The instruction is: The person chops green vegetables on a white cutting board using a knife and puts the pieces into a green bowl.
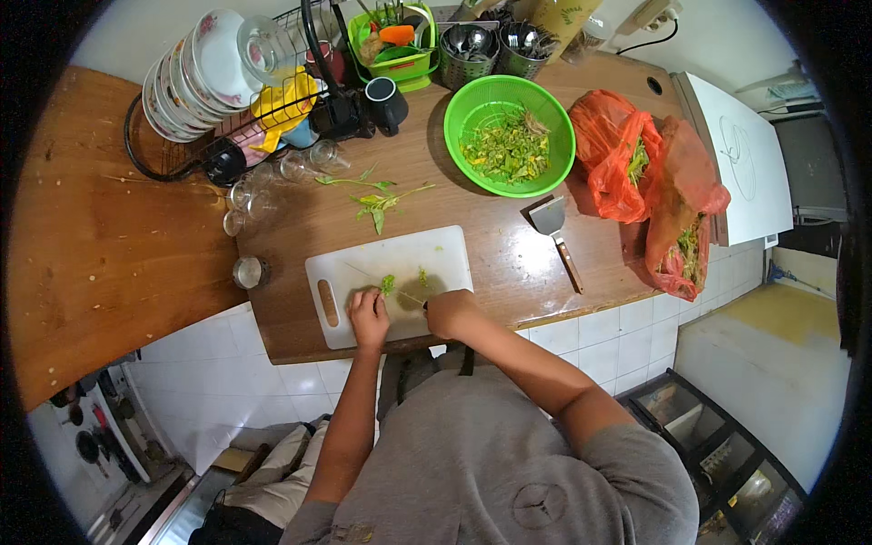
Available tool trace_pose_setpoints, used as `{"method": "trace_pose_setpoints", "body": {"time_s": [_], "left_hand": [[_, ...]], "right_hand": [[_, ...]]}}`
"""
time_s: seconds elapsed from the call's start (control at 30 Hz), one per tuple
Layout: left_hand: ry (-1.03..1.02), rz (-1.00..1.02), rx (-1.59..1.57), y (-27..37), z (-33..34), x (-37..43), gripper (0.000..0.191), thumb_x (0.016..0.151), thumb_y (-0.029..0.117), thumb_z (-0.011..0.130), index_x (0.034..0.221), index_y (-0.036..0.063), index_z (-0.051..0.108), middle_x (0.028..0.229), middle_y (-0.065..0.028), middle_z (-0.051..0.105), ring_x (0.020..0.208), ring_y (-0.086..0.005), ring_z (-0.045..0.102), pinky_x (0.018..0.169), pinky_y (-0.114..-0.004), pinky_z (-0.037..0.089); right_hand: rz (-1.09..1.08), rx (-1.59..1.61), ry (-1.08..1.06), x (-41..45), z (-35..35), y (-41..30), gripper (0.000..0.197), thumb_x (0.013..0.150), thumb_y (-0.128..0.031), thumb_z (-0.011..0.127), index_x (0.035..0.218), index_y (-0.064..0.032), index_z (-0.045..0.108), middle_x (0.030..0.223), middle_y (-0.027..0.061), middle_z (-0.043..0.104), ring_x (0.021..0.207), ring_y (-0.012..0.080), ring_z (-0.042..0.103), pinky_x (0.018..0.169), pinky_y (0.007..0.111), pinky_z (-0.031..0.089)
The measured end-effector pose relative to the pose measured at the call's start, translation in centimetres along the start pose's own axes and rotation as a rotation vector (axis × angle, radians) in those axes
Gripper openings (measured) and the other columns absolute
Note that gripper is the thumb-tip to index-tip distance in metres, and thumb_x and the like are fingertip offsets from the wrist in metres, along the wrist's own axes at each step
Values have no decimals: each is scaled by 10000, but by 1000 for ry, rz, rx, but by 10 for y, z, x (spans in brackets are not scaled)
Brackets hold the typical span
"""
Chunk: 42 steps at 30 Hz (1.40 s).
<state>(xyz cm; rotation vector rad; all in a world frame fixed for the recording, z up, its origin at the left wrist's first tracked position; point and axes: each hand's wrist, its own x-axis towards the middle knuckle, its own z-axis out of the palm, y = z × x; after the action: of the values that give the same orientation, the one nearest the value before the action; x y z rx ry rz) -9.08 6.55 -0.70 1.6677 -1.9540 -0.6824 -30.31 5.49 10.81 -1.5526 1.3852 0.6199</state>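
Observation:
My right hand [453, 313] is closed around the dark handle of a knife, over the front right part of a white plastic cutting board [443, 255]. Its thin blade [411, 298] points left across the board. Beside the blade, the curled fingers of my left hand [369, 317] rest at a small clump of chopped greens [387, 285]; whether they pinch any stems is hidden. A few more green bits [423, 276] lie on the board. Behind it are loose leafy stems [379, 202] on the wooden table [490, 225].
A green plastic colander [509, 184] holds chopped greens. Right of it are red plastic bags [616, 136] of greens and a wood-handled metal scraper [557, 231]. Glasses [248, 272] and a dish rack [170, 167] with plates stand left. Behind are cutlery holders [470, 68] and a dark mug [386, 107].

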Motion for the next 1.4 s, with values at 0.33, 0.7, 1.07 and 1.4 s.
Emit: {"method": "trace_pose_setpoints", "body": {"time_s": [0.33, 0.7, 1.07, 1.4], "left_hand": [[44, -32, 23, 13, 6, -5, 133, 891, 84, 628, 988, 0, 664, 998, -200, 640, 931, -416, 592, 848, -496, 479], [106, 49, 120, 15, 8, -3, 105, 865, 84, 628, 924, -3, 635, 913, -196, 611, 871, -419, 571, 805, -505, 467], [-26, -32, 36, 16, 8, 2, 84, 873, 51, 581, 913, -14, 616, 893, -226, 596, 834, -433, 565, 759, -511, 459], [-138, 220, 209, 3, -3, -1, 165, 872, 86, 561, 1006, -6, 592, 961, -229, 596, 912, -434, 553, 830, -517, 432]], "right_hand": [[-39, 42, -103, 19, 30, 8, 316, 874, -238, 596, 1103, -74, 741, 1129, 140, 731, 1055, 283, 709, 874, 414, 555], [-104, 52, 0, 19, 29, 11, 308, 900, -244, 565, 1061, -46, 738, 1126, 169, 726, 1031, 317, 713, 861, 436, 556], [-25, 97, -10, 35, 40, 2, 380, 854, -294, 667, 1173, -97, 726, 1237, 125, 699, 1145, 292, 674, 932, 431, 533], [-110, 144, 108, 21, 29, -8, 335, 904, -252, 568, 1120, -66, 745, 1185, 128, 718, 1105, 290, 689, 906, 424, 538]]}}
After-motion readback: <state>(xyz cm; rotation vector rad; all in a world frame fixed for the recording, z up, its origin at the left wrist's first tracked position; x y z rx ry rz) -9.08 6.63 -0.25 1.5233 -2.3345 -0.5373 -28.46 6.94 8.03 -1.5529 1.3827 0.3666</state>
